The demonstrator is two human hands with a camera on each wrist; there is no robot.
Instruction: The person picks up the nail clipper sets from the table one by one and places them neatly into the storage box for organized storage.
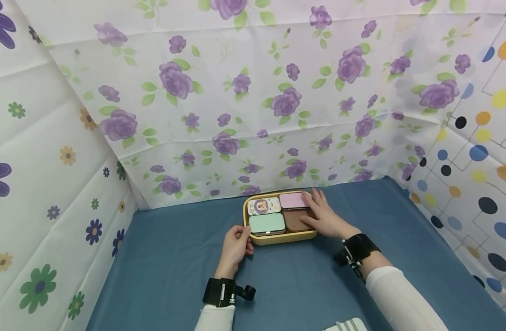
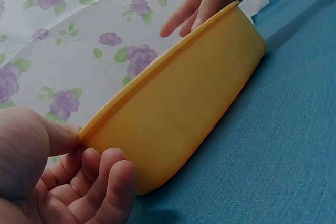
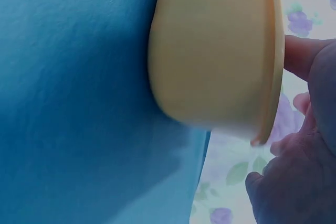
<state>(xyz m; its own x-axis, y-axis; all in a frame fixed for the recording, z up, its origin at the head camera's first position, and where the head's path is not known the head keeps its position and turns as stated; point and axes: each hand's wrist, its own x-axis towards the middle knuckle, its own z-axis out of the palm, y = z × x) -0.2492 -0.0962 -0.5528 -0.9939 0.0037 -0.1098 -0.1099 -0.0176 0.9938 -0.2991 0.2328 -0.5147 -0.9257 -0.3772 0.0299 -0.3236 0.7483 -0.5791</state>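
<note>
A yellow plastic bin (image 1: 283, 238) stands on the blue cloth near the back. Inside lie a mint-green tin (image 1: 267, 223), a white tin with a cartoon animal (image 1: 272, 204), a pink tin (image 1: 291, 201) and a brown tin (image 1: 293, 221). At the front left corner my left hand (image 1: 235, 246) pinches the bin's rim, its thumb at the edge and its fingers curled below, as the left wrist view shows. My right hand (image 1: 329, 220) reaches over the right side with spread fingers, touching the pink and brown tins. Their contents are hidden.
A pale grey striped object (image 1: 348, 324) pokes in at the bottom edge, near the right forearm. A white curtain with purple flowers (image 1: 236, 138) hangs right behind the bin. Patterned sheets flank the blue cloth (image 1: 166, 266) left and right.
</note>
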